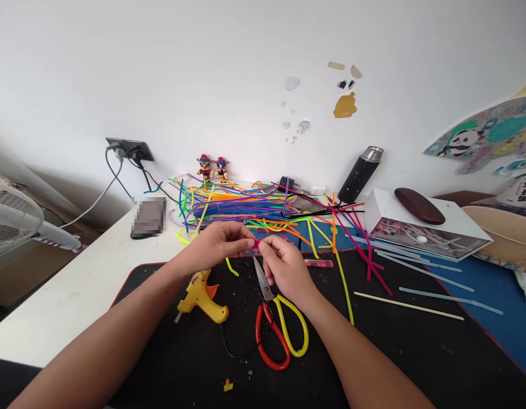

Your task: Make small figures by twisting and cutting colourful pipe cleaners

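My left hand [218,243] and my right hand [287,268] meet above the black mat, thumbs and forefingers closed on a small magenta pipe cleaner piece [257,244]. Fingers cover much of the piece, so its full shape is hidden. Just below lies a pair of scissors [267,291] with one red and one yellow handle, blades near my right fingers. Under my left wrist rests a yellow hot glue gun [201,298] with an orange trigger. A pink utility knife [319,263] lies beyond my right hand.
A heap of coloured pipe cleaners [246,207] runs along the wall, with two small figures [212,167] behind it. On the right are a black flask [360,175], a white box [429,227], glue sticks [450,299] and a wooden stick [408,305]. A fan [16,213] stands left.
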A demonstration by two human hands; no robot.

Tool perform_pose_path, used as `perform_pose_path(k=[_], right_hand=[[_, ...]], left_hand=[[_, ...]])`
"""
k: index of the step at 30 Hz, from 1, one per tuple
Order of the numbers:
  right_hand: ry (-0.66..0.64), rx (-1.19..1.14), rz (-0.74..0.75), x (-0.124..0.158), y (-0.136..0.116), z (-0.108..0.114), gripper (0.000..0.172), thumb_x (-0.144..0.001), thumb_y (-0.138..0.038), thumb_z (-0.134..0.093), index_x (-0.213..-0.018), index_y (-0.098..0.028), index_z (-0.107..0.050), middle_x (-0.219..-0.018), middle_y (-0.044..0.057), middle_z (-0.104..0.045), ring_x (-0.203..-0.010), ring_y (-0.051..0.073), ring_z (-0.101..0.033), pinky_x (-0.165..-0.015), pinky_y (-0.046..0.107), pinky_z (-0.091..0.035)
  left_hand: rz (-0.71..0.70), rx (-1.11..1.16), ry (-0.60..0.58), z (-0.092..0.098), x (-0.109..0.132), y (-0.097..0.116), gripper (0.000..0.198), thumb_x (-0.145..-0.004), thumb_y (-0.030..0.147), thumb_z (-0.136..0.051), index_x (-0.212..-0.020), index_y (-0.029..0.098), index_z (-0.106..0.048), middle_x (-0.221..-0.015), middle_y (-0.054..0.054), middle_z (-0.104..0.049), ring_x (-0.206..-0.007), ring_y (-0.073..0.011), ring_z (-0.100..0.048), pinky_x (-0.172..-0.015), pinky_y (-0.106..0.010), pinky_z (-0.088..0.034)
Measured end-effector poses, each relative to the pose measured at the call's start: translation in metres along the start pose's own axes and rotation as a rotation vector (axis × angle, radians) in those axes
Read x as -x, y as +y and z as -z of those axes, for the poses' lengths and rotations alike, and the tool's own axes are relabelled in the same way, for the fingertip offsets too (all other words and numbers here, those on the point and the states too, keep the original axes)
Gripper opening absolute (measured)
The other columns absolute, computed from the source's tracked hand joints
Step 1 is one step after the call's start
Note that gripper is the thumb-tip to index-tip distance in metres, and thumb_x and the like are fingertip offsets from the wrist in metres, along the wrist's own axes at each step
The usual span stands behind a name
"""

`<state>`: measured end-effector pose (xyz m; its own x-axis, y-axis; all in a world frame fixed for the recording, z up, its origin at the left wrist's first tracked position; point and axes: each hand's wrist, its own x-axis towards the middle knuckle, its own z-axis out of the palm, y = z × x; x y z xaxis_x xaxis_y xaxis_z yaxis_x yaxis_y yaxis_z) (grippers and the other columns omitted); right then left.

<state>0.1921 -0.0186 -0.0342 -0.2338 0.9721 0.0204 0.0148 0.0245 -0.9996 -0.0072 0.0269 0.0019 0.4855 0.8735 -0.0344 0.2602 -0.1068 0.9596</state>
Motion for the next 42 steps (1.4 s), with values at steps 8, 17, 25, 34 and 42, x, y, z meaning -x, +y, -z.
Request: perform_pose_path(k=[8, 17, 25, 34, 42], right_hand=[[0.230, -0.130, 0.071, -0.006, -0.011, 0.020, 0.040, -0.095, -0.059, -0.064, -0.093, -0.019, -0.068, -0.048, -0.007, -0.050, -0.038, 0.010, -0.046, -0.039, 0.022, -0.036], [0.216, -0.191, 0.072, -0.007, -0.014, 0.020, 0.039, -0.092, -0.058, -0.067, -0.089, -0.019, -0.067, -0.046, -0.008, -0.048, -0.035, 0.009, -0.044, -0.037, 0.020, -0.034], [0.190, -0.213, 0.065, -0.004, -0.019, 0.020, 0.037, -0.094, -0.056, -0.065, -0.091, -0.019, -0.067, -0.047, -0.009, -0.049, -0.035, 0.009, -0.045, -0.036, 0.020, -0.034], [0.149, -0.188, 0.050, -0.002, -0.021, 0.018, 0.038, -0.093, -0.057, -0.064, -0.091, -0.018, -0.067, -0.047, -0.009, -0.049, -0.035, 0.009, -0.045, -0.036, 0.020, -0.033], [0.153, -0.206, 0.045, 0.000, -0.023, 0.018, 0.037, -0.094, -0.055, -0.064, -0.091, -0.019, -0.067, -0.047, -0.008, -0.049, -0.036, 0.009, -0.045, -0.036, 0.020, -0.032]], left_hand=[[0.043, -0.237, 0.052, 0.016, -0.010, -0.004, 0.037, -0.082, 0.054, -0.076, -0.091, 0.019, -0.075, -0.080, -0.004, -0.077, -0.073, -0.0201, -0.068, -0.068, -0.029, -0.051], [0.096, -0.744, -0.093, -0.011, -0.044, -0.008, 0.029, -0.087, 0.046, -0.059, -0.089, 0.021, -0.073, -0.085, -0.002, -0.078, -0.078, -0.0220, -0.069, -0.065, -0.029, -0.042], [0.090, -0.916, -0.120, -0.024, -0.057, -0.023, 0.025, -0.089, 0.040, -0.060, -0.088, 0.021, -0.077, -0.083, -0.004, -0.076, -0.074, -0.0231, -0.066, -0.060, -0.030, -0.034], [0.080, -1.018, -0.027, -0.031, -0.052, -0.027, 0.025, -0.095, 0.038, -0.059, -0.100, 0.021, -0.077, -0.096, -0.009, -0.080, -0.086, -0.0283, -0.072, -0.064, -0.031, -0.037], [0.021, -0.967, 0.025, -0.011, -0.052, -0.026, 0.029, -0.099, 0.041, -0.055, -0.100, 0.021, -0.077, -0.091, -0.006, -0.078, -0.080, -0.0243, -0.069, -0.065, -0.030, -0.041]])
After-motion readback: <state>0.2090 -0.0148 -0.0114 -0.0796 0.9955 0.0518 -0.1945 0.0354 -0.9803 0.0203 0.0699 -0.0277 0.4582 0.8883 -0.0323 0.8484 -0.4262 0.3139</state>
